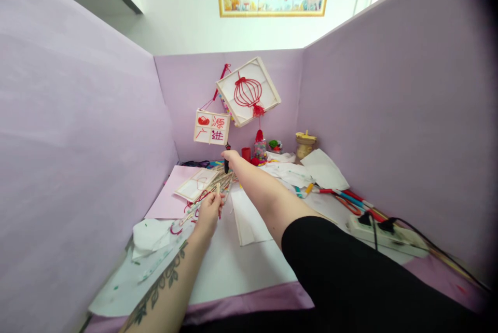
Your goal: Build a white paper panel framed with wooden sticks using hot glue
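My left hand (pixel 210 208) is closed around thin pale wooden sticks (pixel 218 188) whose ends poke up above the fingers. Farther out, my right hand (pixel 231 157) grips a dark, black-handled tool (pixel 226 166) by its middle; its exact kind is too small to make out. Beneath the two hands lies a loose pile of wooden sticks (pixel 222 179). Dark red pipe cleaners (pixel 198 201) are scattered left of my left hand. A small white panel framed in sticks (pixel 196 185) rests on a pink sheet (pixel 163 198).
A lantern panel (pixel 249 92) and a smaller panel with characters (pixel 212 126) hang at the back. Below my right arm is a white board (pixel 249 219). Crumpled paper (pixel 150 237) lies left; a power strip (pixel 385 234) with cords sits right. Purple walls (pixel 381 94) enclose the table.
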